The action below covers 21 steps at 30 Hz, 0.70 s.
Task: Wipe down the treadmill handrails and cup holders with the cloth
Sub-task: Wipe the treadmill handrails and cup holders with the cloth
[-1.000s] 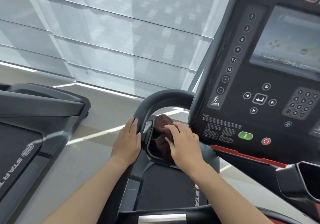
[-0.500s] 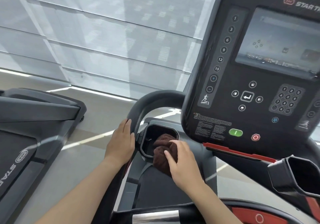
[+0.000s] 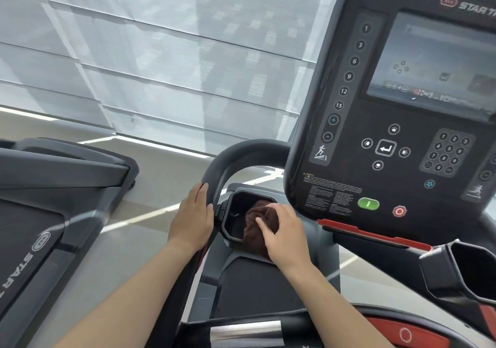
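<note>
A dark brown cloth (image 3: 256,226) is bunched against the right and near side of the left cup holder (image 3: 233,213), a black angular pocket below the console. My right hand (image 3: 284,236) presses down on the cloth with fingers curled over it. My left hand (image 3: 192,218) rests flat on the curved black left handrail (image 3: 236,157), just left of the cup holder, holding no cloth. The right cup holder (image 3: 472,272) shows at the right edge, untouched.
The black console (image 3: 389,132) with screen, keypad, green and red buttons hangs just above my right hand. A red safety strip (image 3: 373,233) runs under it. A chrome-banded front bar (image 3: 247,331) lies near me. A second treadmill (image 3: 53,200) stands to the left; window blinds behind.
My right hand and the cloth slid from the cup holder's far side toward its near right rim. The left hand stayed on the handrail. The camera tilted up slightly.
</note>
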Each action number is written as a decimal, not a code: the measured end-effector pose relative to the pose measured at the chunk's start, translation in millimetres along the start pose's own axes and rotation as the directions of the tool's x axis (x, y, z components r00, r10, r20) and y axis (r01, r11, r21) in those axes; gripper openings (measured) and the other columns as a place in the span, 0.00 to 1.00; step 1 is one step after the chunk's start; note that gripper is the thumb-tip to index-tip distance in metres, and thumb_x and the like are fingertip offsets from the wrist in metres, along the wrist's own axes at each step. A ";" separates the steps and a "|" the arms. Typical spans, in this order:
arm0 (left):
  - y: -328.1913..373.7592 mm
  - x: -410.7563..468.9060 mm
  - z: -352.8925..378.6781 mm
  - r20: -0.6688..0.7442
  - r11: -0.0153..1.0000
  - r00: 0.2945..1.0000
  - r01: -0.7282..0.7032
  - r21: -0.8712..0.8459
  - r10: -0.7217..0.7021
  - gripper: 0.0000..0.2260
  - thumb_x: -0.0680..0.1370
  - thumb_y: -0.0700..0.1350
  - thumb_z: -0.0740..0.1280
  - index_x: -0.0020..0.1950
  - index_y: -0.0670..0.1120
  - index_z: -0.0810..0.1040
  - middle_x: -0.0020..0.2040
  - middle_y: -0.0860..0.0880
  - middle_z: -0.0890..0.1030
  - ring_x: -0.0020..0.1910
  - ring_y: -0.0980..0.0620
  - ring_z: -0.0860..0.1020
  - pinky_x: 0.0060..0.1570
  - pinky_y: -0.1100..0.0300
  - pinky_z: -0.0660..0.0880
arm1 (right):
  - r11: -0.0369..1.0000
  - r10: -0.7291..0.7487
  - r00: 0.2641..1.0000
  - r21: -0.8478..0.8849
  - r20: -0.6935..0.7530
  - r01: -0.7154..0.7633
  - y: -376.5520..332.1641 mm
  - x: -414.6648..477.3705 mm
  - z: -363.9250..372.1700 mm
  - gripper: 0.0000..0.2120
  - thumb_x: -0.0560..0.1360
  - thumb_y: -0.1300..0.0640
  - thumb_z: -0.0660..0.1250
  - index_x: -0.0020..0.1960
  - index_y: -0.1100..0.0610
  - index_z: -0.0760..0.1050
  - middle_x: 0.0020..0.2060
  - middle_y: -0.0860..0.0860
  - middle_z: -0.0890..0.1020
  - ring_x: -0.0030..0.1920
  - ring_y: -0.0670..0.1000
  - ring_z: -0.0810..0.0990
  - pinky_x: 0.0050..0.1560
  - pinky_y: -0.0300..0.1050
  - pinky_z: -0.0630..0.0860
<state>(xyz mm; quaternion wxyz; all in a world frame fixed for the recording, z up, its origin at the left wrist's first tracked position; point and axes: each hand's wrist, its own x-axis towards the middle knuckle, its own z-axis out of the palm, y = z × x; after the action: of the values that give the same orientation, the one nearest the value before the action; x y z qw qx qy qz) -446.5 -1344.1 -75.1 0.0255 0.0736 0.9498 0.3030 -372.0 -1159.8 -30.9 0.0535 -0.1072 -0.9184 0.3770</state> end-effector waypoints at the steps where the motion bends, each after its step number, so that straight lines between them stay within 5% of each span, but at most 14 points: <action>1: -0.3 -1.3 -0.8 -0.002 1.000 1.000 0.002 -0.010 -0.002 0.21 0.79 0.44 0.55 0.72 0.44 0.59 0.74 0.46 0.60 0.70 0.44 0.63 0.67 0.50 0.63 | 1.000 -0.011 1.000 -0.018 0.008 0.011 -2.7 2.8 -3.0 0.10 0.74 0.54 0.68 0.54 0.53 0.75 0.53 0.48 0.77 0.55 0.54 0.73 0.58 0.46 0.69; 6: -12.2 -18.5 -5.4 -0.010 0.989 1.000 -0.005 -0.147 0.003 0.20 0.79 0.43 0.54 0.72 0.46 0.61 0.73 0.47 0.62 0.71 0.49 0.61 0.70 0.54 0.59 | 0.968 -0.239 0.971 -0.071 0.025 0.241 -25.0 -19.2 5.5 0.11 0.74 0.50 0.67 0.56 0.46 0.71 0.56 0.43 0.75 0.56 0.49 0.70 0.55 0.47 0.71; 11: -23.4 -49.4 -7.6 -0.057 0.978 0.998 -0.012 -0.210 0.000 0.19 0.80 0.43 0.54 0.71 0.47 0.62 0.72 0.48 0.66 0.70 0.52 0.63 0.70 0.57 0.59 | 0.901 -0.230 0.948 -0.320 0.220 0.293 -32.1 -27.4 33.5 0.15 0.76 0.47 0.61 0.63 0.46 0.69 0.66 0.45 0.69 0.65 0.53 0.65 0.58 0.55 0.70; 15: -27.4 -58.3 -9.2 -0.064 0.976 0.998 -0.007 -0.220 -0.007 0.20 0.80 0.44 0.54 0.72 0.49 0.61 0.72 0.50 0.65 0.71 0.54 0.62 0.69 0.61 0.57 | 0.829 -0.303 0.915 -0.401 0.266 0.390 -10.5 -35.0 20.8 0.17 0.73 0.55 0.67 0.60 0.47 0.70 0.64 0.48 0.72 0.64 0.57 0.68 0.54 0.57 0.72; 21: -24.0 -51.9 -6.6 -0.061 0.981 0.998 0.011 -0.193 -0.023 0.20 0.79 0.44 0.53 0.72 0.47 0.60 0.72 0.48 0.64 0.70 0.52 0.63 0.68 0.58 0.61 | 0.898 -0.230 0.970 -0.367 0.076 0.242 -5.3 -18.3 10.0 0.12 0.75 0.51 0.66 0.57 0.47 0.72 0.62 0.45 0.73 0.61 0.55 0.69 0.52 0.55 0.72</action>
<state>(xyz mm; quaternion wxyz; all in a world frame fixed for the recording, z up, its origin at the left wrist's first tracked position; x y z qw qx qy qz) -398.8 -1375.3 -83.4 0.0054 0.0531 0.9169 0.3955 -356.8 -1174.7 -34.6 0.0632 0.0023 -0.9802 0.1879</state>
